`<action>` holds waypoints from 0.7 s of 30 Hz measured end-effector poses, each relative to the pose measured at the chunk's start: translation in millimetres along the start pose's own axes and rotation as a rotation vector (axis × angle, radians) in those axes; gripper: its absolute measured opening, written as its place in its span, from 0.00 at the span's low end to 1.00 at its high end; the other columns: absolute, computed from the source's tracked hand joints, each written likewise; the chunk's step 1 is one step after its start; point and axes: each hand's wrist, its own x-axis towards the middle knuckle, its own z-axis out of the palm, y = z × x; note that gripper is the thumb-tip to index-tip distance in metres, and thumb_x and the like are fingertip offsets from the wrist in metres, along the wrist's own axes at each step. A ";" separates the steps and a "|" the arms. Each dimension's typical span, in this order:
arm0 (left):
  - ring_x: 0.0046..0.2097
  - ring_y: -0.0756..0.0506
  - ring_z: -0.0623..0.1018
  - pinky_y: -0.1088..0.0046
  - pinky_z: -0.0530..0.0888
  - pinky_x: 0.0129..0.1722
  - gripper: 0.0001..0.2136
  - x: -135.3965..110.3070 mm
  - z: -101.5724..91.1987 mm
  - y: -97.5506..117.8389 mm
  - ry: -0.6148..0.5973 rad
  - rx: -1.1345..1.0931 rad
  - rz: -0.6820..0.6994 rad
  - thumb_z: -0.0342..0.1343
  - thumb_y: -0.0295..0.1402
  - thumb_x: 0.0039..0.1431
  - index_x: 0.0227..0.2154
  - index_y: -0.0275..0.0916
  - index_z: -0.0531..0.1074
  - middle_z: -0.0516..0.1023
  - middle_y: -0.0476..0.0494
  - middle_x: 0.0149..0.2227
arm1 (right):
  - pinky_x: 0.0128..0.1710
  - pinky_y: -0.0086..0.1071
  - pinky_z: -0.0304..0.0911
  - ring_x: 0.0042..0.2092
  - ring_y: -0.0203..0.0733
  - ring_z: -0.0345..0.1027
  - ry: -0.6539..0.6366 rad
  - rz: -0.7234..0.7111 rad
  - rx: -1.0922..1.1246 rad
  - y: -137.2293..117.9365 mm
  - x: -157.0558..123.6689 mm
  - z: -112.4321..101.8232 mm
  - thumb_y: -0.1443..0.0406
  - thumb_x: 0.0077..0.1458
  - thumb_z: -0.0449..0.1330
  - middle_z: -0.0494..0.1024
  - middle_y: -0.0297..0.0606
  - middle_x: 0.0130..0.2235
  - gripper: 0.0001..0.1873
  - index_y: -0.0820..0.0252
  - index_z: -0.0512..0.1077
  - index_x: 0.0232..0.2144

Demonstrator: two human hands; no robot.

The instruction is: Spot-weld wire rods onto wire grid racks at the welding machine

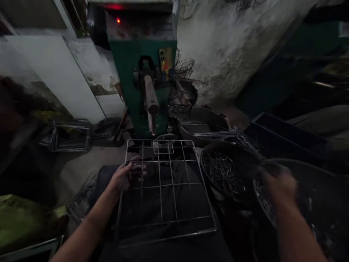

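A wire grid of crossed metal rods in a rectangular frame lies across my lap. At its left edge, my left hand grips the frame, thumb above and fingers underneath. A small rectangular wire loop sits at the grid's far end. Out to the right, my right hand is smeared by motion over the rim of a large round tub that has small metal pieces in it. Whether that hand holds anything is hidden by the blur.
Ahead stands a green machine with a projecting metal arm and a lit red lamp. A basin of short metal rods is right of my lap. Wire frames are stacked on the left, near a yellow-green sack.
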 end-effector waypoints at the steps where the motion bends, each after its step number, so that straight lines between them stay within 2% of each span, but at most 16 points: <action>1: 0.39 0.35 0.79 0.60 0.76 0.31 0.32 0.3 -0.4 -1.6 -0.006 -0.004 0.002 0.57 0.35 0.55 0.61 0.37 0.52 0.78 0.30 0.41 | 0.38 0.46 0.64 0.42 0.54 0.71 0.008 -0.014 0.114 -41.3 4.3 9.8 0.44 0.52 0.48 0.76 0.52 0.39 0.27 0.47 0.69 0.48; 3: 0.38 0.35 0.79 0.61 0.76 0.31 0.32 0.9 -0.2 -4.0 -0.019 -0.009 0.006 0.57 0.35 0.55 0.61 0.37 0.52 0.78 0.30 0.41 | 0.43 0.43 0.64 0.42 0.50 0.71 -0.080 -0.249 0.233 -128.8 9.5 32.1 0.48 0.54 0.49 0.77 0.46 0.39 0.23 0.54 0.73 0.40; 5: 0.38 0.36 0.79 0.61 0.75 0.31 0.32 1.7 1.3 -5.2 -0.031 -0.017 0.018 0.57 0.35 0.56 0.61 0.37 0.52 0.78 0.30 0.41 | 0.48 0.41 0.60 0.45 0.49 0.68 -0.126 -0.508 0.179 -206.1 9.8 54.2 0.56 0.57 0.49 0.77 0.44 0.40 0.17 0.58 0.74 0.37; 6: 0.37 0.36 0.79 0.61 0.75 0.30 0.32 2.1 2.0 -5.5 -0.033 -0.023 0.023 0.57 0.35 0.56 0.61 0.36 0.52 0.78 0.30 0.40 | 0.50 0.40 0.57 0.46 0.48 0.67 -0.150 -0.598 0.134 -236.5 8.4 64.2 0.60 0.58 0.50 0.77 0.43 0.40 0.15 0.59 0.74 0.36; 8: 0.37 0.36 0.79 0.62 0.75 0.29 0.32 2.9 2.5 -5.6 -0.035 -0.036 0.034 0.57 0.36 0.55 0.60 0.35 0.52 0.78 0.30 0.40 | 0.50 0.38 0.55 0.45 0.47 0.65 -0.194 -0.755 0.056 -278.1 4.0 81.4 0.65 0.58 0.51 0.77 0.40 0.39 0.12 0.59 0.74 0.36; 11: 0.36 0.36 0.79 0.62 0.75 0.29 0.31 3.1 -0.4 -5.2 -0.053 -0.060 0.045 0.58 0.36 0.55 0.59 0.35 0.54 0.78 0.30 0.40 | 0.48 0.37 0.53 0.43 0.46 0.63 -0.235 -0.879 -0.049 -300.8 -2.9 99.9 0.66 0.58 0.52 0.77 0.40 0.38 0.11 0.58 0.75 0.37; 15: 0.37 0.36 0.79 0.63 0.75 0.29 0.28 1.1 -5.9 -4.6 -0.057 -0.070 0.059 0.56 0.35 0.57 0.58 0.35 0.56 0.78 0.31 0.40 | 0.45 0.38 0.51 0.43 0.48 0.60 -0.193 -0.871 -0.106 -300.9 -10.7 111.6 0.64 0.59 0.52 0.76 0.40 0.37 0.12 0.57 0.75 0.38; 21: 0.36 0.35 0.79 0.60 0.76 0.29 0.28 -2.1 -3.9 -3.4 -0.041 -0.080 0.061 0.55 0.35 0.57 0.58 0.33 0.55 0.78 0.30 0.39 | 0.41 0.38 0.50 0.42 0.48 0.58 -0.127 -0.882 -0.110 -300.8 -18.1 116.5 0.64 0.59 0.52 0.75 0.40 0.36 0.12 0.56 0.76 0.37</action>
